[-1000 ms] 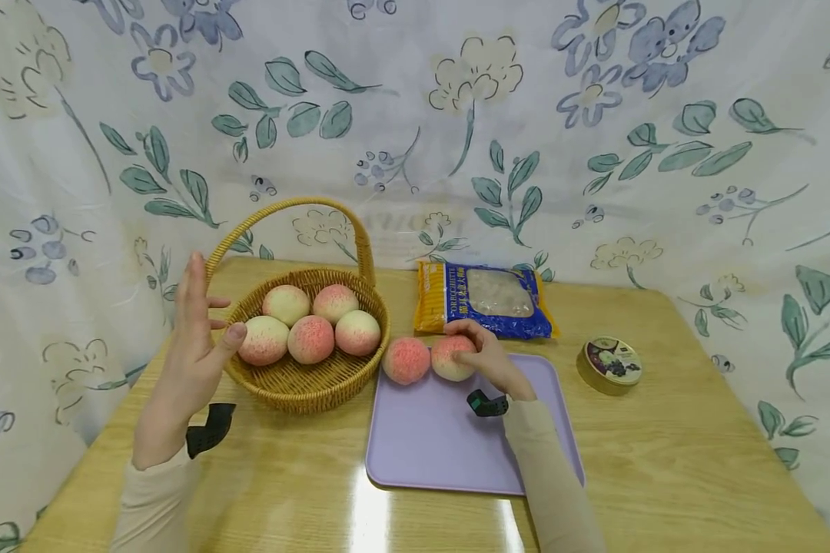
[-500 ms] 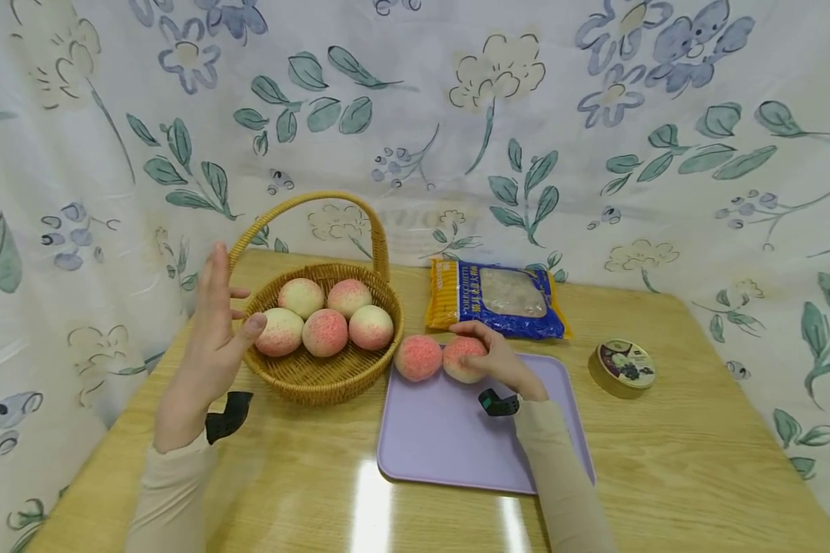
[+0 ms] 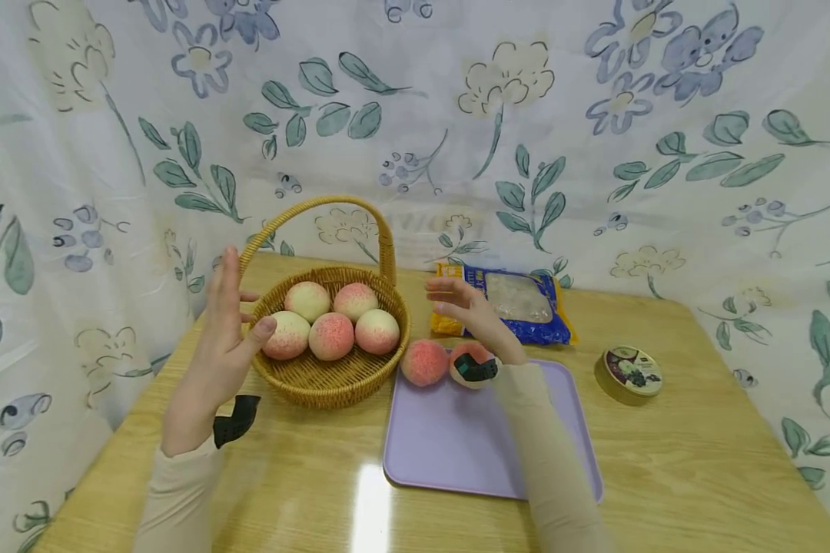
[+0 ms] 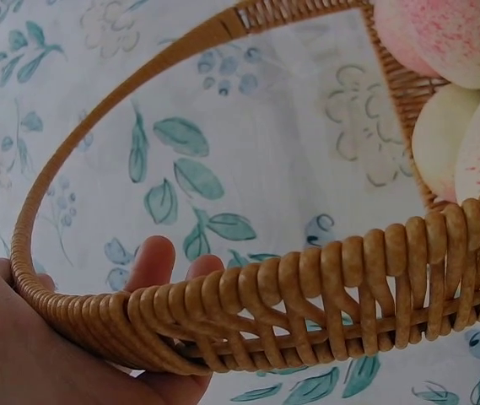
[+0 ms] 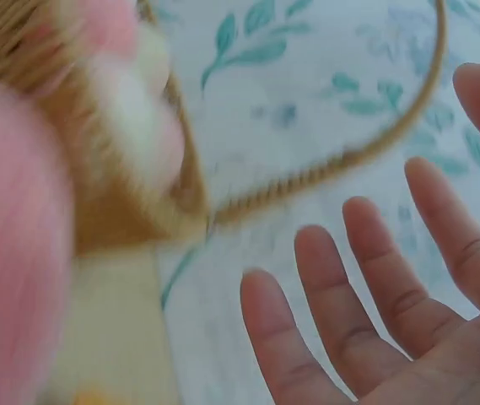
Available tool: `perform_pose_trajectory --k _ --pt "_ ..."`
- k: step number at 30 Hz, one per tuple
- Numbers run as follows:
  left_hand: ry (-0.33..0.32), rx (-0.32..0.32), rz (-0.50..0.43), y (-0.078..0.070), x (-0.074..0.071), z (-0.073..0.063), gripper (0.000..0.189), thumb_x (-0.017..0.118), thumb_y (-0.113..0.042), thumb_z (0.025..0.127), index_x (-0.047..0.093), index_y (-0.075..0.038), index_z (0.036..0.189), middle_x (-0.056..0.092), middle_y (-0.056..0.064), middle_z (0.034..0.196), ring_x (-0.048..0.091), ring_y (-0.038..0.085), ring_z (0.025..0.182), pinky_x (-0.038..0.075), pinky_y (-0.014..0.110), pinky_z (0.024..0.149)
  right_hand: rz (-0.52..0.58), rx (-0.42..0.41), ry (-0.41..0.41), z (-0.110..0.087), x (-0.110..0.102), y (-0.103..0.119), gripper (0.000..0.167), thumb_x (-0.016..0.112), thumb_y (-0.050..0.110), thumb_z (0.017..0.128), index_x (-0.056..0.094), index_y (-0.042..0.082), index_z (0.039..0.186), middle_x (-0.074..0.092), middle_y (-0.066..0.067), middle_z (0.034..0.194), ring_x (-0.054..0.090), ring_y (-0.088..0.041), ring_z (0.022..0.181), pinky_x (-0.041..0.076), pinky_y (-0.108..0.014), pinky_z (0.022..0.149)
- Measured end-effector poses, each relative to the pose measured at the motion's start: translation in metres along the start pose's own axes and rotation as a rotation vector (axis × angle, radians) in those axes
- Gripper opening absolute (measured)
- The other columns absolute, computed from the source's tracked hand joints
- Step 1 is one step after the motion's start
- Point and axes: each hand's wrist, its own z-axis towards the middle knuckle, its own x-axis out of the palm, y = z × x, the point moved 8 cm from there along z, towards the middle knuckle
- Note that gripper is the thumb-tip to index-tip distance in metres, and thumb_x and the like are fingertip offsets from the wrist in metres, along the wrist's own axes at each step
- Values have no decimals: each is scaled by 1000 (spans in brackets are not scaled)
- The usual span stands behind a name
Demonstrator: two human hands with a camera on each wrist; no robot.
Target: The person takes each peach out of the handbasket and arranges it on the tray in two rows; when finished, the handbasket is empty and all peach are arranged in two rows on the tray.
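Observation:
A wicker basket with a tall handle holds several pink-and-cream peaches. At its left side is my left hand, thumb spread from the fingers. In the left wrist view the handle crosses in front of its fingers; contact is unclear. My right hand hangs in the air in front of the pasta bag, holding nothing, and its fingers look spread in the right wrist view. Below it, a peach partly hidden by the wrist strap lies beside another peach, both at the back of the lilac tray.
A blue and yellow bag of orecchiette pasta lies behind the tray. To the right stands a round tin with fruit pictured on its lid. A floral curtain hangs along the back edge of the wooden table.
My right hand has let go of the right-hand peach on the tray and lifted up and away from it. My left hand stays beside the basket. The head view has shifted slightly.

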Motion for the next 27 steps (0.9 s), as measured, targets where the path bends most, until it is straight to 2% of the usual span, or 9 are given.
perform_pose_trajectory --k 5,8,11,13,16,20,27 --pt "5 -2 -7 -1 0 1 77 45 -35 102 -5 -9 155 1 10 163 39 24 107 34 29 82 14 -16 154 36 44 20 49 53 15 97 42 0 143 43 -22 147 42 -40 135 40 -51 107" --pt "8 1 -10 -1 0 0 77 46 -33 102 -4 -9 155 2 10 162 39 24 107 34 29 82 -6 3 249 50 74 21 50 52 16 97 41 2 144 41 -21 149 42 -39 135 41 -49 107" --pt "9 1 -13 -2 0 -1 77 45 -33 102 -4 -9 155 3 11 162 38 25 107 34 30 82 13 44 305 59 99 19 50 50 16 98 38 3 145 38 -20 151 42 -36 136 42 -47 106" --pt "9 -3 -17 -2 0 -1 77 46 -34 102 -4 -9 155 3 10 162 38 25 107 34 31 81 45 79 310 63 112 16 50 50 15 99 37 4 146 35 -20 152 42 -36 136 44 -48 104" --pt "10 -11 -20 -3 2 -3 77 45 -35 102 -4 -10 156 2 10 162 38 22 108 34 32 81 78 139 274 65 121 12 52 50 18 100 34 7 148 34 -18 153 42 -34 136 45 -51 102" --pt "6 -13 -13 -3 1 -3 76 44 -35 103 -4 -10 155 1 11 162 38 17 109 35 29 82 80 197 240 68 128 6 54 49 24 102 30 9 150 32 -15 154 39 -32 139 41 -50 106" --pt "8 -13 -14 0 1 -2 77 45 -33 102 -5 -10 155 1 8 163 39 22 109 36 29 83 -158 146 256 78 138 2 55 54 28 99 37 6 147 39 -11 152 37 -26 140 34 -41 113"
